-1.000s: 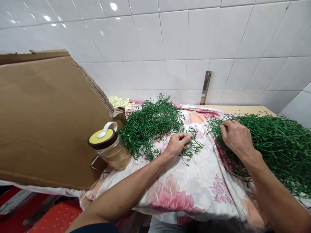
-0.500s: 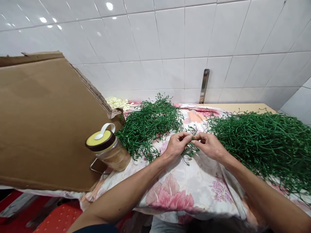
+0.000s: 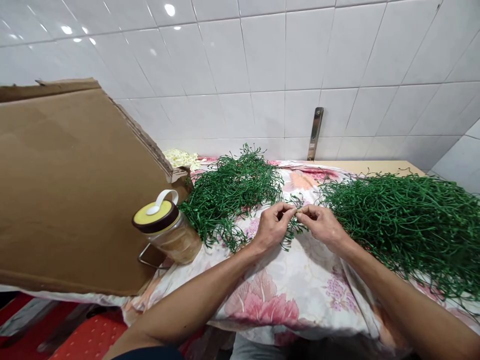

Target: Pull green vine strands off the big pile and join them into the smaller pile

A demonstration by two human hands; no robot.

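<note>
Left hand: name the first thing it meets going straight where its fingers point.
The left hand meets the thin green sprig first, then the right hand just beyond; depth is hard to judge.

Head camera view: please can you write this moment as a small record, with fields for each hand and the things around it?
Left hand: pinches a thin green sprig.
Right hand: pinches the same sprig, it seems.
Things nearby: green sprig heaps on a floral cloth.
Rest: lidded glass jar, cardboard sheet, white tiled wall.
</note>
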